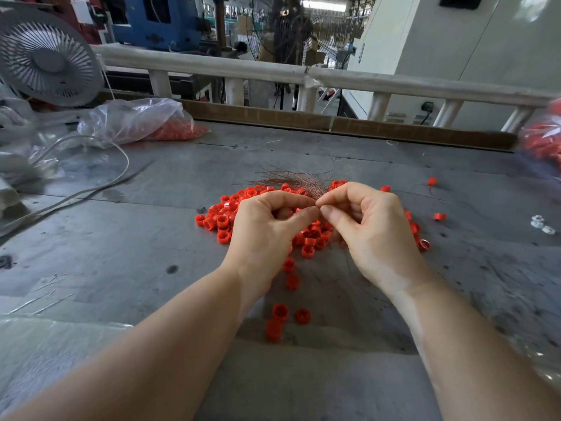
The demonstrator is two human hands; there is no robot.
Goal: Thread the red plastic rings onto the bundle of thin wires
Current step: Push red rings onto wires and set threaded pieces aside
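Observation:
A pile of several red plastic rings (221,221) lies on the grey table (121,253), partly hidden under my hands. A bundle of thin coppery wires (296,179) fans out up and to the left, beyond my fingers. My right hand (368,229) pinches the near end of the bundle between thumb and forefinger. My left hand (268,226) meets it fingertip to fingertip, its thumb and forefinger pinching at the same spot; what lies between them is too small to tell. A few loose rings (280,311) sit closer to me between my forearms.
A clear plastic bag of red rings (142,121) lies at the back left, beside a grey fan (48,56) and a white cable (91,189). Another bag of red rings (543,141) is at the right edge. Small white parts (542,224) lie to the right. A railing (303,74) borders the far side.

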